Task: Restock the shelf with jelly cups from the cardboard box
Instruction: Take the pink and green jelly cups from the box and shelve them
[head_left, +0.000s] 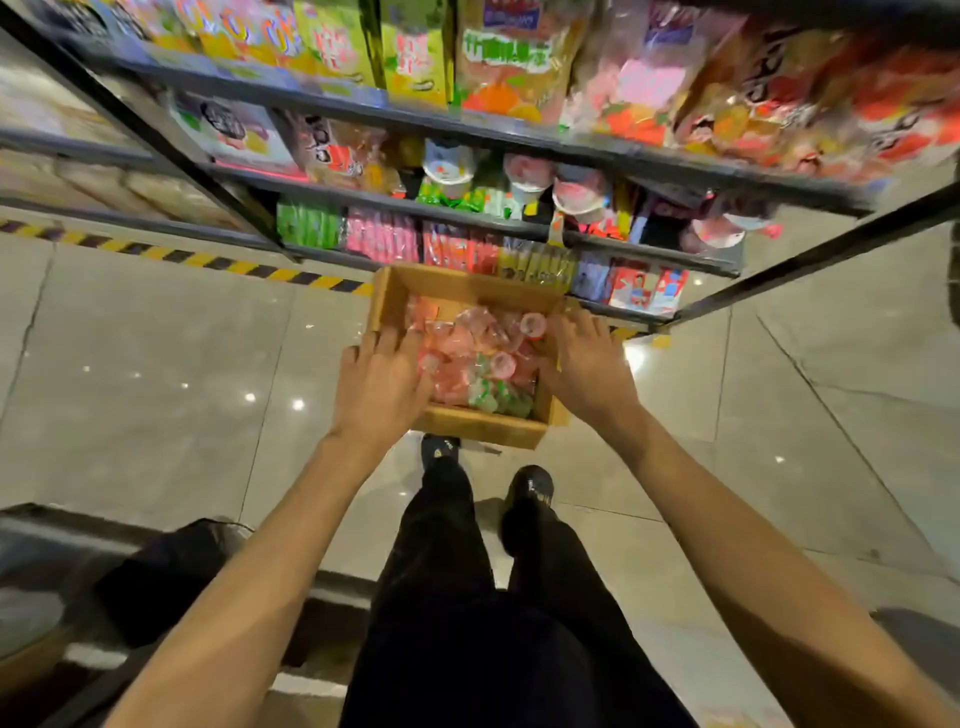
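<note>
Both my hands are down at the cardboard box (483, 427), which sits on the floor (156, 338) at the foot of the shelf (498, 132). The jelly cups (467, 358) lie inside it in a loose pink and green heap. My left hand (379, 376) has its fingers flat and slightly spread over the left wall. My right hand (587, 364) is splayed over the right wall, and neither has closed round a cup yet. My worry is the scoop: the cups look small, slick and jumbled (some tipped on their sides). A greedy two-handed grab could spill a few onto that glossy floor, where they might roll under the shelf, and squeezing hard could split a lid
</note>
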